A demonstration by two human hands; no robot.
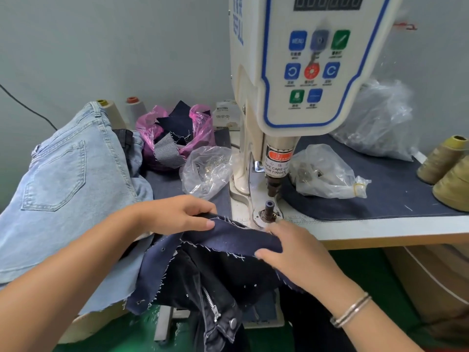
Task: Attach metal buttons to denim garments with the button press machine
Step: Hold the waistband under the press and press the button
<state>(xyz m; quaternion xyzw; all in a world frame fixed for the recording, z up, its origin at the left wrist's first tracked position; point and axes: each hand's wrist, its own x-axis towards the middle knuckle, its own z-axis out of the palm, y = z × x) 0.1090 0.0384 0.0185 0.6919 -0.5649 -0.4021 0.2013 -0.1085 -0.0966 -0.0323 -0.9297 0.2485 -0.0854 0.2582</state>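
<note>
We face the press machine [299, 80] at twelve o'clock, its lower post [269, 208] just beyond the dark cloth [228, 240] lying across our lap edge. Our left hand [177, 214] pinches the cloth's frayed edge at ten o'clock, and our right hand [297, 250] pinches its fold at four o'clock. We should pull the cloth taut, slide the marked spot flat over the post, and keep fingers clear of the plunger [275, 185].

The button press machine [291, 97] stands at the back of the surface [380, 229]. Jeans [63, 186] lie heaped to its left, bags [205, 168] between them. Thread cones [446, 163] sit far right. A denim piece [228, 240] lies before the lower die [268, 210].
</note>
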